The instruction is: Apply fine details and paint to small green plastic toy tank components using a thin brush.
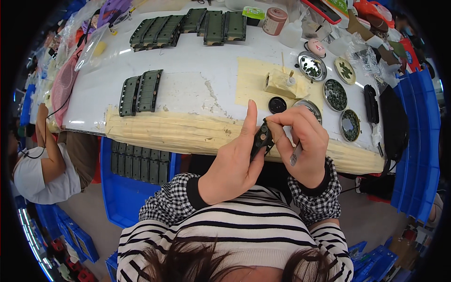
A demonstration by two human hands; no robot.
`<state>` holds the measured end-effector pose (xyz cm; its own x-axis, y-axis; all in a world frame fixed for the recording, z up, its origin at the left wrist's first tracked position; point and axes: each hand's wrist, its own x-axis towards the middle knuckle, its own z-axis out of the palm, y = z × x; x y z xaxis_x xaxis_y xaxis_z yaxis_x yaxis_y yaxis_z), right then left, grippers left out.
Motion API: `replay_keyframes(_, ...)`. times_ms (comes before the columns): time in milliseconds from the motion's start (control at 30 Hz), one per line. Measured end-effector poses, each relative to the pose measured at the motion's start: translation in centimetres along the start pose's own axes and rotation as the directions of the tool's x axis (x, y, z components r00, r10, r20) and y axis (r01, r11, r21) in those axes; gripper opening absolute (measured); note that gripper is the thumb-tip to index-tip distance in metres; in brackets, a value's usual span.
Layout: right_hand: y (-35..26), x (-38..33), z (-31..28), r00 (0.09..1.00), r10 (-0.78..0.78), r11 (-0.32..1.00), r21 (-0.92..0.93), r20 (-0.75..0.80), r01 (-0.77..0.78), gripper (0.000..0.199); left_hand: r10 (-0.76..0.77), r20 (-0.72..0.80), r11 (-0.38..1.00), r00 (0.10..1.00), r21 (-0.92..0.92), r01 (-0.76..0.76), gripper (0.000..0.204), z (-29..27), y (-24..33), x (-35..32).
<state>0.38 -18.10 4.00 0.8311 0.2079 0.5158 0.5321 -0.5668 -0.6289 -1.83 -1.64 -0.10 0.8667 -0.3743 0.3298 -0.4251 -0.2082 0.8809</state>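
My left hand point(230, 164) holds a small dark green moulded part point(263, 137) above the table's near edge, thumb pointing up and fingers closed round it. A pale round spot shows on the part's face. My right hand point(307, 148) pinches with thumb and forefinger at the part's upper end; whatever tiny piece may be between those fingertips is hidden. Tucked in the same hand is a slim metal tool point(294, 157), its flat shiny end sticking out below the fingers. Just beyond my hands lie a round black lid point(277, 105) and a metal dish point(310, 107), partly covered by my right hand.
Round dishes of small green pieces point(335, 95) stand at the right beside a tape-wrapped block point(281, 83). Ridged green panels point(141, 93) lie at left, more at the back. A padded yellowish strip point(174, 127) edges the table. A blue crate point(127, 197) holds similar panels. Someone sits at far left.
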Motion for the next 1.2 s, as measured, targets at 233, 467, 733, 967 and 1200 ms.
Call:
replay_keyframes(233, -0.2, -1.1, 0.4, 1.0, 0.008, 1.0, 0.0, -0.02, -0.008, 0.024, 0.013, -0.008, 0.999, 1.0, 0.043, -0.013, 0.085, 0.1, 0.0, 0.0)
replay_keyframes(467, 0.2, -1.1, 0.2, 0.99, -0.138, 0.989, -0.046, -0.005, 0.137, 0.027, 0.067, -0.004, 0.987, 0.998, 0.147, -0.066, 0.086, -0.1, 0.0, -0.1)
replay_keyframes(733, -0.2, -1.5, -0.3, 0.996, -0.081, 0.996, -0.02, 0.031, 0.081, 0.028, 0.117, -0.02, 0.981, 0.993, 0.155, -0.113, 0.087, -0.1, -0.2, 0.0)
replay_keyframes(967, -0.5, -1.4, -0.3, 0.999, 0.034, 0.997, 0.069, -0.002, -0.034, 0.024, 0.121, -0.005, 0.978, 0.993, 0.172, -0.119, 0.086, -0.6, -0.1, 0.1)
replay_keyframes(1200, -0.5, -1.3, -0.3, 0.998, 0.057, 0.995, 0.083, -0.02, -0.055, 0.022, 0.098, 0.007, 0.988, 0.995, 0.119, -0.098, 0.085, -0.6, -0.4, 0.1)
